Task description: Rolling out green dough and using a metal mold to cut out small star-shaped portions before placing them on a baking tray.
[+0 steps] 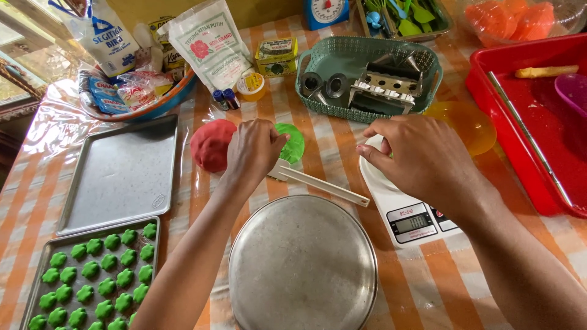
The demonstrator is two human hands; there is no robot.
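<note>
Fingers of my left hand (254,150) curl shut on the green dough (292,142); those of my right hand (422,156) pinch together over the white kitchen scale (397,205), on what I cannot tell. I judge portioning and weighing under way; any next placement needs care. Nearest lies the round metal tray (302,263); farther back, a white flour pouch (211,43) with a red flower, a blue-and-white bag (101,33).

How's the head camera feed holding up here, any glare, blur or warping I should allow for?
Head view: even daylight and sharp focus, with crisp edges on the left hand and right hand. Soft glare shows on the plastic table cover at upper left and a dull sheen on the round metal pan. The wide lens bends the red tray and table edges outward. Shadows are faint.
</note>
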